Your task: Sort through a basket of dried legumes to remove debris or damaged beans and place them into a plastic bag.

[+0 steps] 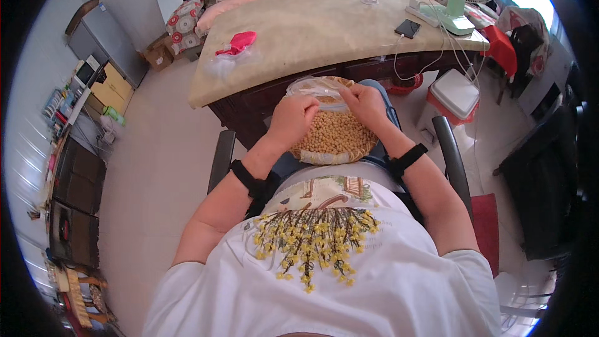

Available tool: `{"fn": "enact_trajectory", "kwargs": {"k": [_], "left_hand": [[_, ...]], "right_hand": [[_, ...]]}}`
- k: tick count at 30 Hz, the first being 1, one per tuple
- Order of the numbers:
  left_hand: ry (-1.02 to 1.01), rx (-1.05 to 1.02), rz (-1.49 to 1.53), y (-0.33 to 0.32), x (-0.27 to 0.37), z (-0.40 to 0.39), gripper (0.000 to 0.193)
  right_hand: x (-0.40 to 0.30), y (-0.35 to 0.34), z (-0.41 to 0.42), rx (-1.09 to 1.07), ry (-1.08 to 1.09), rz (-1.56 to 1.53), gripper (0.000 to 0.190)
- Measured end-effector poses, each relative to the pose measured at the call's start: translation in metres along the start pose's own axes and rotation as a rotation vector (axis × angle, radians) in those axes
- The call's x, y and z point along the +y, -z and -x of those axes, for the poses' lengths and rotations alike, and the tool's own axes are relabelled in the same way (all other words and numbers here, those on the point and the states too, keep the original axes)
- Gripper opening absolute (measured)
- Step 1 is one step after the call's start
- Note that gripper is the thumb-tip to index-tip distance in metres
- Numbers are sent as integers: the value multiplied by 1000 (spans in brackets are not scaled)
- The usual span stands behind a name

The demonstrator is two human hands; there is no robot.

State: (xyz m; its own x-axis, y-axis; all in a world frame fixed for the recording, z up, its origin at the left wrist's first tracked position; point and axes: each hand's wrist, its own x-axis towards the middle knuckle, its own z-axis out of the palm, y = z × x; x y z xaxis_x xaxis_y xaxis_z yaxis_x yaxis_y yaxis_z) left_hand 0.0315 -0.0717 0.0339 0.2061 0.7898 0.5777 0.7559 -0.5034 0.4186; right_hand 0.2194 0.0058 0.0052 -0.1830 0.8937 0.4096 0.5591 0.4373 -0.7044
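A round woven basket rests on my lap, filled with small round tan beans. At its far side lies a clear plastic bag, with more tan contents showing at its mouth. My left hand is curled at the left edge of the bag's opening, gripping the plastic. My right hand pinches the opposite edge of the bag between thumb and fingers. Both hands are above the basket, a little apart from each other, and the bag's mouth is spread between them.
Beyond the basket stands a table with a pink cloth item, a phone on a cable and a green fan. Chair armrests flank me. A lidded white bin stands at right, beside a red basket.
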Motion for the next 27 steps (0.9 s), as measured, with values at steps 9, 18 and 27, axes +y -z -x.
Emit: {"fn": "enact_trajectory", "kwargs": {"k": [9,18,27], "left_hand": [[-91,-23,-16,-19,-4,-32,14],[77,-332,-194,-25,-23,-43,13],[-53,-115,-142,-17,-17,-35,32]], "right_hand": [[2,4,6,125,155,110,31],[2,-1,3,80,-32,-83,28],[5,0,7,-37,-22,-122,34]]}}
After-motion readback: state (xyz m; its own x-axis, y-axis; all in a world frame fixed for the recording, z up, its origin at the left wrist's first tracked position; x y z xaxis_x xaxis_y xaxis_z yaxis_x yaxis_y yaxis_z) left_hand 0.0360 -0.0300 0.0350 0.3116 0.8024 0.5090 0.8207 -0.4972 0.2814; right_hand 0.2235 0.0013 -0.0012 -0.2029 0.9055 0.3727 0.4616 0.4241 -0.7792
